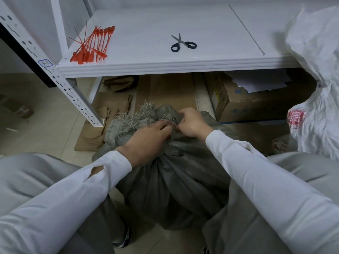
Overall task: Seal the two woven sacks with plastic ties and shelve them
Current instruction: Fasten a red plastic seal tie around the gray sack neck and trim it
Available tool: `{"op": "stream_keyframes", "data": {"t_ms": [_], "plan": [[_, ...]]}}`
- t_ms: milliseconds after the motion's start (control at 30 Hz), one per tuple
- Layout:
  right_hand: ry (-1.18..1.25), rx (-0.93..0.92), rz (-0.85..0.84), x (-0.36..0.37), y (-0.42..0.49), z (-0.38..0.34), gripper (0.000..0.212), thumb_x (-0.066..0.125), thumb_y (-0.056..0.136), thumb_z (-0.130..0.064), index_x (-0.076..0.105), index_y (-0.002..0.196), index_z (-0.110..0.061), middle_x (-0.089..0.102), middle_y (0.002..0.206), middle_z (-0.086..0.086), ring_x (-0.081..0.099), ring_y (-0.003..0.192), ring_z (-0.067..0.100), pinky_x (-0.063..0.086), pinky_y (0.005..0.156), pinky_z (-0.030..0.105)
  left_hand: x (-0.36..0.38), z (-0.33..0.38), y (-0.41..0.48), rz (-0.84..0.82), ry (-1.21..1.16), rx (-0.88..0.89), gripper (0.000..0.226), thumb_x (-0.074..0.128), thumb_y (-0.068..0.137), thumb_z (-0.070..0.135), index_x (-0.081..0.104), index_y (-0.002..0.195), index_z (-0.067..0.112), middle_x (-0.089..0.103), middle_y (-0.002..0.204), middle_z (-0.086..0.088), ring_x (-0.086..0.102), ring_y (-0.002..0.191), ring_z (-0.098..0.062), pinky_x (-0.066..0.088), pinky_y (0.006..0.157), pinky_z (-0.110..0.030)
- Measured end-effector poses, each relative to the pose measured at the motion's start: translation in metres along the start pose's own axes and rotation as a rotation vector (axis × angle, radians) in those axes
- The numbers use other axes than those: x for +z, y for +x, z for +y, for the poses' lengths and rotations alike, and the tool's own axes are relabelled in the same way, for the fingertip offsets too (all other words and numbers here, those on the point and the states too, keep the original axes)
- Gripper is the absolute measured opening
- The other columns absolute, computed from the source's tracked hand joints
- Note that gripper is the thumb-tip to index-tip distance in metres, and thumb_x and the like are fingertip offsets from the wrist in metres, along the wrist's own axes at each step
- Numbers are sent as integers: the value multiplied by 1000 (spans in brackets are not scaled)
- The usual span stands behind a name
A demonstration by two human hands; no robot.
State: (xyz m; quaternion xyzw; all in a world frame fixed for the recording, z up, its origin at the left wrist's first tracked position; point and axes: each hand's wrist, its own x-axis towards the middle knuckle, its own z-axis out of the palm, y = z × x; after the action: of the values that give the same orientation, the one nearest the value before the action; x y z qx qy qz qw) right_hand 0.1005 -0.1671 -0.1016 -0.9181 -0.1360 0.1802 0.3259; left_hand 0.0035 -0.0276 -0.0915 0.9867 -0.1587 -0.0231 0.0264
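Observation:
A grey woven sack (176, 189) stands on the floor between my knees, its frayed mouth bunched into a neck. My left hand (146, 142) and my right hand (192, 123) meet at that neck, and their fingers pinch a thin red plastic tie (169, 123) wrapped around it. Most of the tie is hidden by my fingers. A white woven sack (315, 99) with a red print leans at the right, against the shelf's edge. A bundle of red plastic ties (91, 44) lies on the white shelf (165, 65) at its left end.
Black-handled scissors (183, 44) lie in the middle of the shelf. Under the shelf are a cardboard box (247, 105) with papers and flattened cardboard (102, 121) on the floor. A perforated white shelf post (60, 83) runs diagonally at the left.

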Motion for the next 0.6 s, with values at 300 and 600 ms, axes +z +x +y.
{"op": "stream_keyframes", "data": {"t_ms": [300, 600], "plan": [[-338, -105, 78, 16, 12, 11, 15, 53, 91, -8, 68, 91, -8, 63, 96, 15, 60, 88, 33, 53, 76, 40, 3, 0, 7, -18, 75, 19, 17, 44, 94, 15, 49, 111, 12, 55, 118, -12, 54, 104, -32, 31, 66, -32], [-17, -104, 112, 14, 21, 16, 21, 53, 97, -17, 56, 77, -12, 59, 83, 2, 54, 72, 13, 37, 61, 21, 5, -11, 3, -9, 135, 93, 29, 42, 97, 17, 49, 124, 17, 58, 120, -11, 55, 106, -32, 47, 82, -41]]}}
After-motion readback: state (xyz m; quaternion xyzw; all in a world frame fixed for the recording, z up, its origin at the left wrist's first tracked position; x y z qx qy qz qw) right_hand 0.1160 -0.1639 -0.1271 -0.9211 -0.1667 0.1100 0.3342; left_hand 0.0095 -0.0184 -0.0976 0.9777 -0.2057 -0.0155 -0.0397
